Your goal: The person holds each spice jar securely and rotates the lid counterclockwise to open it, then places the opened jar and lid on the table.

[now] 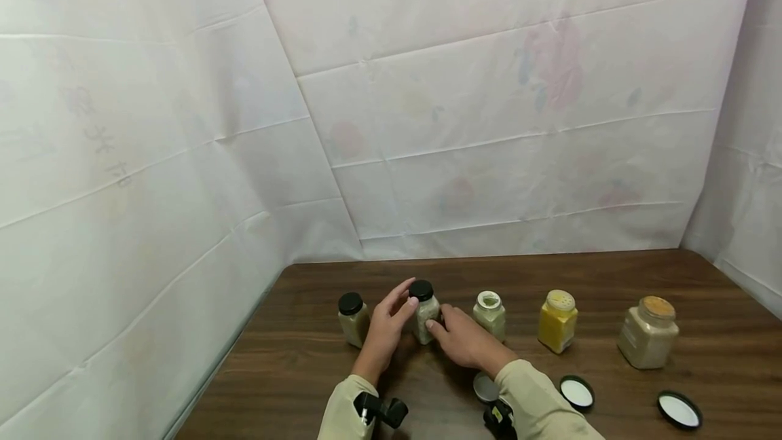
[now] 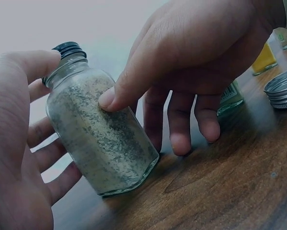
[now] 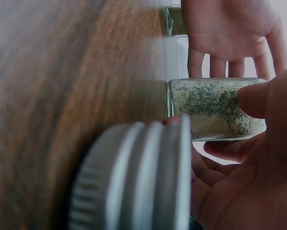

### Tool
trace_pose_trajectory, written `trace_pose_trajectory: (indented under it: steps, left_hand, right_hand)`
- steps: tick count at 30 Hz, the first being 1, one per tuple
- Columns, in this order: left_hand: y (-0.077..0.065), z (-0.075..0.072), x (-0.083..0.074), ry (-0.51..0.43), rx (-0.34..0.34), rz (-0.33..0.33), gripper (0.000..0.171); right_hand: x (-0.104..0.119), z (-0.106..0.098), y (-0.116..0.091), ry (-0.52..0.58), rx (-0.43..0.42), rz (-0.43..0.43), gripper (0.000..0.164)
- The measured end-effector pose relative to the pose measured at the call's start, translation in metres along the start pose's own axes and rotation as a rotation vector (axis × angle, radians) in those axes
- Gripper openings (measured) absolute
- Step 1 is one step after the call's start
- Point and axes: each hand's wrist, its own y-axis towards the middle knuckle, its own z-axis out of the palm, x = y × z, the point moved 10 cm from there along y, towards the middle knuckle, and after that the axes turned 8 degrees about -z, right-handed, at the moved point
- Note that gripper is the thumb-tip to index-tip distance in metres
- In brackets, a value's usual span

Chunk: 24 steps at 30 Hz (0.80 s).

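A glass spice jar (image 1: pixel 427 311) filled with pale seasoning and green flakes stands on the table under a black screw lid (image 1: pixel 421 289). My left hand (image 1: pixel 386 324) has its thumb and a finger at that lid, pinching it from the left, while the other fingers spread behind the jar. From the right, my right hand (image 1: pixel 467 338) holds the jar's body between thumb and fingers. Up close in the left wrist view, the right thumb presses the front of the glass jar (image 2: pixel 95 143). Its remaining fingers hang beside the jar near the tabletop.
Left of the hands stands another black-lidded jar (image 1: pixel 354 324). To the right are a lidless green jar (image 1: pixel 490 324), a yellow jar (image 1: pixel 557 328) and a larger beige jar (image 1: pixel 649 345). Loose lids lie in front: a silver one (image 1: pixel 485 388) and two white-lined ones (image 1: pixel 576 392).
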Motion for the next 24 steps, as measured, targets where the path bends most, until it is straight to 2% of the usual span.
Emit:
trace_pose_trajectory:
  steps: [5,11,17,24]
  left_hand:
    - [-0.002,0.003,-0.005,-0.006,0.040,-0.009,0.045]
    - [0.003,0.001,0.003,0.017,-0.009,0.033,0.042]
    - [0.003,-0.001,0.006,0.000,-0.038,0.020,0.041]
    - [-0.010,0.001,-0.020,-0.024,-0.034,0.037,0.040]
  right_hand:
    - [0.000,0.000,0.000,-0.002,0.000,-0.003,0.055]
    - [0.001,-0.001,0.000,-0.002,-0.002,-0.016,0.053]
    - [0.000,0.000,0.000,-0.007,-0.006,-0.015,0.051]
    - [0.000,0.000,0.000,0.001,-0.006,-0.014,0.051]
